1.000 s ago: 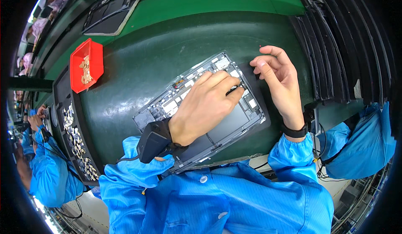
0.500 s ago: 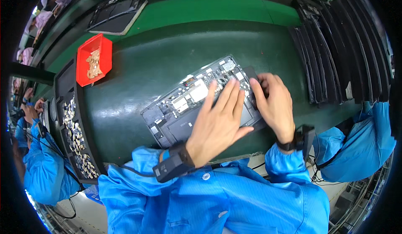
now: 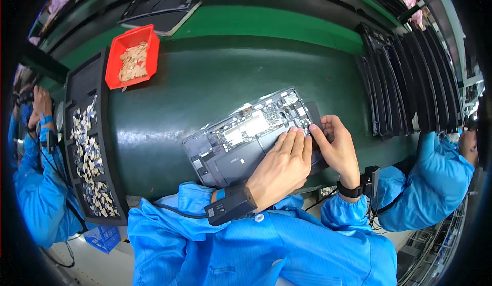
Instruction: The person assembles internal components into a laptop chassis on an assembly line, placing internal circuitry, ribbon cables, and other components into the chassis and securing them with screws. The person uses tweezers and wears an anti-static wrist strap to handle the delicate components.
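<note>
An opened laptop base (image 3: 225, 165) lies tilted on the green table in front of me, its circuit board and pale inner parts showing. My left hand (image 3: 282, 169) rests on its right lower part, fingers stretched and side by side. At the right edge, my right hand (image 3: 338, 145) has its thumb tip down near the left fingertips and its other fingers curled. Whatever sits between that thumb and those fingers is too small or hidden to make out. A dark flat panel (image 3: 313, 113) sticks out from under the base's right side.
To the left stand a red bin (image 3: 114, 70) of small tan pieces and a black divided tray (image 3: 117, 188) of small black-and-pale parts. Dark panels (image 3: 405, 86) stand in a row at right. Another opened laptop (image 3: 159, 17) lies at the back. Blue-sleeved people sit on both sides.
My left hand has slid off the circuit board toward the base's lower right part, its fingers now closer together. My right thumb stays at the right edge. The whole view has shifted a little.
</note>
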Demonstrator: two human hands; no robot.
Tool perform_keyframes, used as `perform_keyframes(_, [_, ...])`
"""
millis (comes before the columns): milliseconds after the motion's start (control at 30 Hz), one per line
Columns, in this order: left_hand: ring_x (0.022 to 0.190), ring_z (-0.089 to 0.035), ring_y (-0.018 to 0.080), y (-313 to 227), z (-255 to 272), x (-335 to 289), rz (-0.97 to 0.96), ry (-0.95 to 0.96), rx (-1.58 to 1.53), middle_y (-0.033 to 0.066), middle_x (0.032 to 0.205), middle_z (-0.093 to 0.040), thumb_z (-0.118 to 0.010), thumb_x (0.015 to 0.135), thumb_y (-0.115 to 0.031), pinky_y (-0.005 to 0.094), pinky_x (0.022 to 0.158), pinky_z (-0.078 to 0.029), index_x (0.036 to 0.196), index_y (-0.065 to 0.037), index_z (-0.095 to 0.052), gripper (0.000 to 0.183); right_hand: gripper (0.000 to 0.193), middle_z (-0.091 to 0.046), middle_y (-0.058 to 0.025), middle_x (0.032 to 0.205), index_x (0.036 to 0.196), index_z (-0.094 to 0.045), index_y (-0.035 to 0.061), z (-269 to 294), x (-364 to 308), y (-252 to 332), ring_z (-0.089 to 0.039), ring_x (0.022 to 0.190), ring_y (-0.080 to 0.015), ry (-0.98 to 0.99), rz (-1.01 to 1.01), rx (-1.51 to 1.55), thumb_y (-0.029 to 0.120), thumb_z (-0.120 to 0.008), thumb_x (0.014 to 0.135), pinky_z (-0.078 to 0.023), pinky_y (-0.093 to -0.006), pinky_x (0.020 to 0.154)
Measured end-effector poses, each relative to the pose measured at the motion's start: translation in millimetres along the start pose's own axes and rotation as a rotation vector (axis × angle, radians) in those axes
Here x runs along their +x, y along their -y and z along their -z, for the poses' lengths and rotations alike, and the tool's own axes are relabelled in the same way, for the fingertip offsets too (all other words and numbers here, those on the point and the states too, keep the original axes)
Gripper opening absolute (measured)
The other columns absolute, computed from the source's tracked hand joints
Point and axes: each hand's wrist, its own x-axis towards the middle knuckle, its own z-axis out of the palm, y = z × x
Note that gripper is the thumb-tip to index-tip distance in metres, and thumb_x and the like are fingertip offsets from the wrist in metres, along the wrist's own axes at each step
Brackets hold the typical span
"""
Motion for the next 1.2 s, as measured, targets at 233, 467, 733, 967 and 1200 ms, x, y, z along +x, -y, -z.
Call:
perform_keyframes(233, [0.146,-0.037,0.0436,9.4,8.9,-13.2,0.093,-0.214,-0.114,0.0330,0.147,-0.047,-0.075,0.079,-0.056,0.0486,0.122,-0.029,0.141,0.016,-0.046,0.100,0.042,-0.073,-0.0112,0.104,0.131,-0.053,-0.0047,4.1,-5.5,10.3,-0.068,0.086,-0.0096,0.253,-0.211,0.627,0.016,-0.071,0.098,-0.056,-0.0252,0.074])
perform_keyframes(467, [0.142,-0.046,0.0343,19.4,27.9,-17.5,-0.032,-0.076,-0.211,0.0264,0.140,-0.057,-0.073,0.086,-0.047,0.0538,0.122,-0.026,0.136,0.007,-0.056,0.075,0.033,-0.073,-0.0071,0.106,0.121,-0.063,-0.0049,10.6,15.2,-0.8,-0.066,0.091,-0.0089,0.151,-0.146,0.586,0.020,-0.068,0.100,-0.052,-0.0233,0.080])
perform_keyframes(733, [0.147,-0.040,0.0312,67.8,-1.8,-3.5,-0.068,-0.371,-0.247,0.0203,0.149,-0.053,-0.067,0.093,-0.042,0.0592,0.122,-0.023,0.139,-0.001,-0.058,0.062,0.043,-0.074,-0.0100,0.107,0.114,-0.070,-0.0078,43.2,275.5,-31.0,-0.068,0.091,-0.0165,-0.091,-0.066,0.621,0.033,-0.063,0.103,-0.052,-0.0312,0.082])
perform_keyframes(967, [0.148,-0.039,0.0321,87.0,-38.0,-2.5,-0.060,-0.297,-0.282,0.0184,0.152,-0.049,-0.065,0.095,-0.038,0.0574,0.123,-0.023,0.137,-0.004,-0.059,0.055,0.034,-0.071,-0.0214,0.106,0.110,-0.070,0.0026,-55.8,340.3,27.1,-0.067,0.100,-0.0400,-0.855,0.558,-0.411,0.031,-0.063,0.093,-0.053,-0.0526,0.090])
perform_keyframes(1200, [0.119,-0.066,0.0354,96.0,-6.6,17.2,0.106,-0.307,-0.567,0.0211,0.116,-0.072,-0.068,0.093,-0.018,0.0565,0.110,-0.044,0.108,-0.001,-0.074,0.023,0.019,-0.052,0.0030,0.070,0.114,-0.063,0.0026,-77.2,141.0,41.8,-0.046,0.061,-0.0051,0.042,0.353,0.731,0.016,-0.050,0.108,-0.037,-0.0230,0.055])
